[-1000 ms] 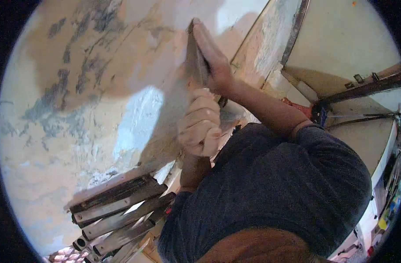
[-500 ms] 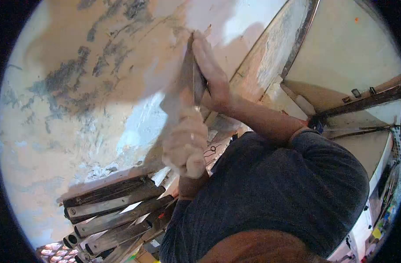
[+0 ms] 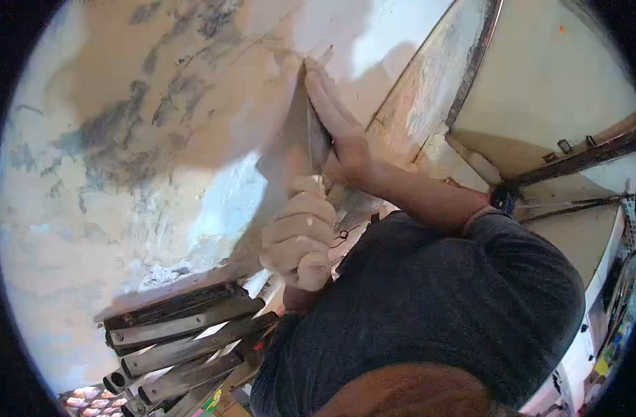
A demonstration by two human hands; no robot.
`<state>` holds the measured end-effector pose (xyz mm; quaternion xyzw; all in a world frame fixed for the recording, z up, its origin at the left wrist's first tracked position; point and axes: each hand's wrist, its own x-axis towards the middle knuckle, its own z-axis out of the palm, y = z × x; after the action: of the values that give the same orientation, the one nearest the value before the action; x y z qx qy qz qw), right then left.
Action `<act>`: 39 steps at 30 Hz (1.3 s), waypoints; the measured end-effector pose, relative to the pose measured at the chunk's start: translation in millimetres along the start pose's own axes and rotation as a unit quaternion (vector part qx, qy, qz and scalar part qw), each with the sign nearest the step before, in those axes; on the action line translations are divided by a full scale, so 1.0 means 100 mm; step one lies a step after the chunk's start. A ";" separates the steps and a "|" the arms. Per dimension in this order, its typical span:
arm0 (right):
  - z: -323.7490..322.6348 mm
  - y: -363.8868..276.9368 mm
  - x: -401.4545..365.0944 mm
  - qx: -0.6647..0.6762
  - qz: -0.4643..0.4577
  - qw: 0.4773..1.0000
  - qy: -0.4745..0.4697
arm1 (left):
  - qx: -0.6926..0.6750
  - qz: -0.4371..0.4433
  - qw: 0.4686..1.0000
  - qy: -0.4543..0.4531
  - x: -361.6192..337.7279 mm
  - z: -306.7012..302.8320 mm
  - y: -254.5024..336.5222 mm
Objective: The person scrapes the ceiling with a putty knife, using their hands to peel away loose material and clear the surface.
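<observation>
My left hand (image 3: 300, 240), pale with dust, is wrapped around the handle of a putty knife, its fingers closed. The putty knife's grey metal blade (image 3: 308, 135) looks tapered from this angle and points up the frame against the wall (image 3: 151, 194). My right hand (image 3: 335, 115) lies with straight fingers together along the blade's right side, fingertips near its tip. The wall is beige, with dark grey blotches and brighter whitish patches. Shadow hides where the blade meets the wall.
Several dark, flat metal bars or tubes (image 3: 186, 340) stick out at the lower left. A pale panel (image 3: 547, 83) with a dark metal frame (image 3: 582, 153) stands at the right. Cluttered items, including a white mesh (image 3: 631, 229), line the far right edge.
Both hands and the putty knife have shifted slightly down in the frame. The grip on the handle and the flat right hand against the blade stay the same.
</observation>
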<state>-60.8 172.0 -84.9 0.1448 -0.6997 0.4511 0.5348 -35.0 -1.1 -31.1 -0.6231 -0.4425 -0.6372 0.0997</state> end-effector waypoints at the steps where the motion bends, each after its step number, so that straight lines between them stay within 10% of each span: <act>1: 0.00 0.10 0.01 -0.026 0.005 0.999 0.022 | 0.002 -0.005 1.000 0.003 0.05 0.10 -0.15; 39: -0.04 0.06 0.00 -0.052 0.018 0.999 -0.001 | -0.004 -0.022 1.000 0.006 0.14 0.29 -0.49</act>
<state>-63.0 178.4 -87.5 0.1046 -0.7249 0.4238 0.5329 -50.2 53.5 -45.1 -0.6095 -0.4534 -0.6446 0.0859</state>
